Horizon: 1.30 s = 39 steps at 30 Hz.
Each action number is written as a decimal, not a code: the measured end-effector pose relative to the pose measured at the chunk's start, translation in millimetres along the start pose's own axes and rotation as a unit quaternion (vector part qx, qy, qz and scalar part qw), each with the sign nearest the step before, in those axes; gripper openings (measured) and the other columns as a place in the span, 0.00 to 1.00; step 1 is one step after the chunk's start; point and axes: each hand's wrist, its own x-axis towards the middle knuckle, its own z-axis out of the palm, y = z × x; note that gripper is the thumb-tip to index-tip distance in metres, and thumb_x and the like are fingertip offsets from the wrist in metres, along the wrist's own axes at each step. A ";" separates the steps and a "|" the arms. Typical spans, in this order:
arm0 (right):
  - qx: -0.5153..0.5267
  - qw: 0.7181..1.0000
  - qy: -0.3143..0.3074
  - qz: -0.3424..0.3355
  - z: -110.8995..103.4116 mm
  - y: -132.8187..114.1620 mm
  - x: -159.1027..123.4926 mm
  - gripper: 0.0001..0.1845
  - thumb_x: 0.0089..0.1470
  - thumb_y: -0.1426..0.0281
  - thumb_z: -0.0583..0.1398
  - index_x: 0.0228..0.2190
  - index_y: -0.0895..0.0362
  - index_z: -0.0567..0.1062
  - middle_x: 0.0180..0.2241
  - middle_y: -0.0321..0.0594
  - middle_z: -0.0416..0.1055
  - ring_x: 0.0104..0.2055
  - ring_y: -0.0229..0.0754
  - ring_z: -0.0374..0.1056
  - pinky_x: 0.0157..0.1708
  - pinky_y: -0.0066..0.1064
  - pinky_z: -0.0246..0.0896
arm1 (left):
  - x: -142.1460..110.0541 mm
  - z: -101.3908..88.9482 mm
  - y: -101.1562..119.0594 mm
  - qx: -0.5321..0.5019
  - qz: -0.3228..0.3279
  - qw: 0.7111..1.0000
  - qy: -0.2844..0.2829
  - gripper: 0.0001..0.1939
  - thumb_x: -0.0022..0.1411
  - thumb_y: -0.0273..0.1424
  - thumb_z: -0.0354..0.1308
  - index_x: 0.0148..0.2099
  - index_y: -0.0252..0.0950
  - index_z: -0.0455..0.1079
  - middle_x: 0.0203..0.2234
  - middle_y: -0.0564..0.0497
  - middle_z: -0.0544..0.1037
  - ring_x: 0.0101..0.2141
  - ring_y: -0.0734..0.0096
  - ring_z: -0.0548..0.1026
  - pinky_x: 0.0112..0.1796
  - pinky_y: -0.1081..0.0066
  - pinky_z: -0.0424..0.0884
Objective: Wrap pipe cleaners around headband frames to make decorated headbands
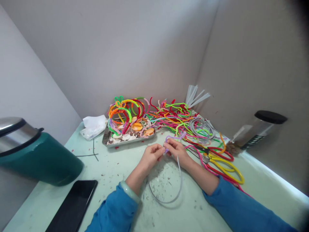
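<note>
My left hand (pixel 151 157) and my right hand (pixel 177 150) meet above the table, thumbs and fingers pinched close together. Between them is a purple pipe cleaner (pixel 178 136), one end of which sticks out beyond my right hand. A thin grey headband (pixel 166 202) curves down below both hands in an open loop. One of its ends comes up beside my right hand, and the other passes behind my left wrist. My fingertips hide exactly how the pipe cleaner and the headband touch.
A metal tray (pixel 130 142) holds shells and several wrapped headbands (pixel 123 114). Colourful pipe cleaners (pixel 169 116), coiled grey bands (pixel 201 127), yellow-handled scissors (pixel 227 167) and a clear jar (pixel 258 132) lie right. A green bottle (pixel 45 158) and a phone (pixel 72 206) are left.
</note>
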 end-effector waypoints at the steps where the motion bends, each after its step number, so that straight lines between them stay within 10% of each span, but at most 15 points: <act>1: 0.002 1.000 0.001 0.001 0.1 -0.5 -0.1 0.16 0.49 0.59 0.60 0.21 0.56 0.62 0.16 0.28 0.55 0.17 0.31 0.52 0.18 0.25 0.46 | -0.2 0.3 0.3 -0.003 0.002 1.000 0.003 0.17 0.50 0.43 0.60 0.26 0.34 0.64 0.12 0.59 0.61 0.14 0.84 0.52 0.18 0.76 0.44; 39: -0.072 0.997 0.013 -0.028 0.4 -4.2 -2.3 0.16 0.52 0.58 0.57 0.23 0.57 0.65 0.16 0.29 0.58 0.18 0.32 0.53 0.19 0.26 0.48 | 4.5 0.0 -0.9 -0.025 0.069 0.991 0.115 0.17 0.47 0.41 0.63 0.31 0.31 0.68 0.15 0.58 0.66 0.13 0.85 0.53 0.16 0.78 0.46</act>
